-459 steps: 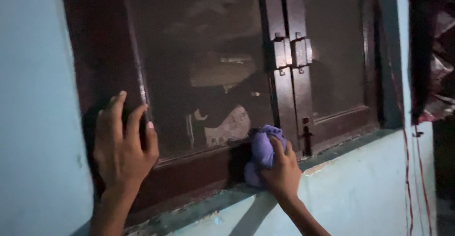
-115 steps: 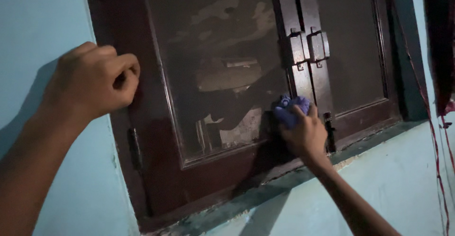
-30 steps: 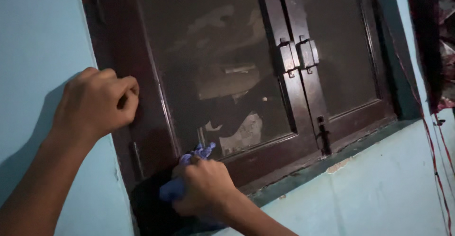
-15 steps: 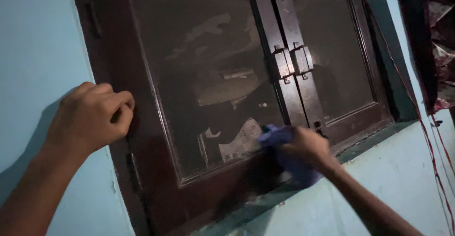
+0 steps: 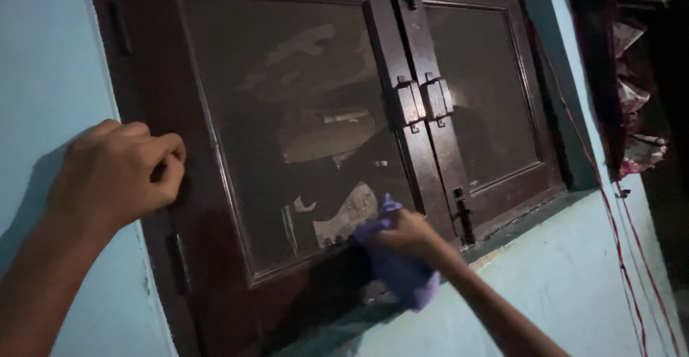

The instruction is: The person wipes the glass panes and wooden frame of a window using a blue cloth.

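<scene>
A dark brown wooden window (image 5: 215, 77) with two glass panes is set in a light blue wall (image 5: 50, 70). My right hand (image 5: 413, 236) grips a purple cloth (image 5: 402, 274) and presses it on the bottom rail of the left shutter, near the centre stiles. My left hand (image 5: 118, 174) is curled into a loose fist and rests against the left edge of the window frame, holding nothing. The left pane (image 5: 301, 127) shows dim reflections and smudges.
Two small latches (image 5: 423, 102) sit on the centre stiles, and a bolt (image 5: 465, 213) lower down. A greenish sill (image 5: 531, 217) runs under the window. A dark red curtain and crumpled cloth (image 5: 635, 113) hang at the right, with thin red strings down the wall.
Half a second ago my right hand with the cloth was slightly higher and further right on the bottom rail; a second ago it was at the far left. My left hand stays put.
</scene>
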